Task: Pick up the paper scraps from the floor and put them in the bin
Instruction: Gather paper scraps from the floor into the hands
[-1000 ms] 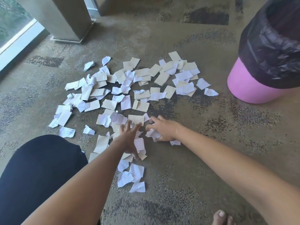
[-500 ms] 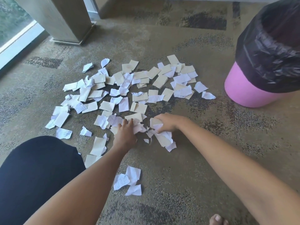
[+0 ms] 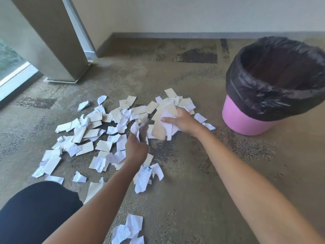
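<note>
Head view: the right hand has its fingers curled over a thick wad of scraps, thumb on the far side, with cream and white sheets fanning out loose below the knuckles. The left hand pinches a smaller bunch upright between fingertips and thumb; that bunch is blurred, so how firm the hold is cannot be told. Under and to the left of both hands the rest of the paper scraps lie spread over the carpet, and a few more sit nearer the body than the wrists. The bin, pink with a black liner folded over its rim, stands to the right of the right hand, apart from it. The likely trouble is the overhanging sheets: held only at one edge, they could slide free on the way across and land short of the opening.
</note>
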Available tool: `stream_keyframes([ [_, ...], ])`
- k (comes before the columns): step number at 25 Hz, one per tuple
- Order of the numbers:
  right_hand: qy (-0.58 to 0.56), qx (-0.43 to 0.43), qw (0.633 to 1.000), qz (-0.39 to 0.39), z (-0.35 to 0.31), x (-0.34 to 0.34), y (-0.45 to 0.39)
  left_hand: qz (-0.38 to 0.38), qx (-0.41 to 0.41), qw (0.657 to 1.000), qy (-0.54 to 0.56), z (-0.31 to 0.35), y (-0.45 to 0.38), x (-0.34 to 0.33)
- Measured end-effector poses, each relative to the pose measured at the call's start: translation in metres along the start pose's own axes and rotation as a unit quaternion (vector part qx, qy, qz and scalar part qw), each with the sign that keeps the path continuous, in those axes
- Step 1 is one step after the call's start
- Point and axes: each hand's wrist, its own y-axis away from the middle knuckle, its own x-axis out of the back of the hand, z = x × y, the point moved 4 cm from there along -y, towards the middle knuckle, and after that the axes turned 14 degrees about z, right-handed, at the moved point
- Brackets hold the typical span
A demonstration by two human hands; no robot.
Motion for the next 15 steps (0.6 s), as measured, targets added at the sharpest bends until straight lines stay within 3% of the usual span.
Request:
stream_keyframes([
  [3, -0.052, 0.039, 0.994, 0.085, -0.031, 0.040, -0.002, 0.012, -0.007, 0.998, 0.068, 0.032, 0.007, -0.010],
  [7, -0.020, 0.123, 0.963, 0.241, -0.069, 0.105, 0.011, -0.028, -0.062, 0.988, 0.137, 0.099, 0.026, -0.031],
  [11, -0.054, 0.208, 0.857, 0.469, -0.091, 0.178, 0.032, -0.080, -0.125, 0.964, 0.222, 0.159, 0.048, -0.060],
  [15, -0.061, 0.204, 0.749, 0.628, -0.090, 0.246, 0.056, -0.124, -0.138, 0.946, 0.268, 0.226, 0.083, -0.086],
])
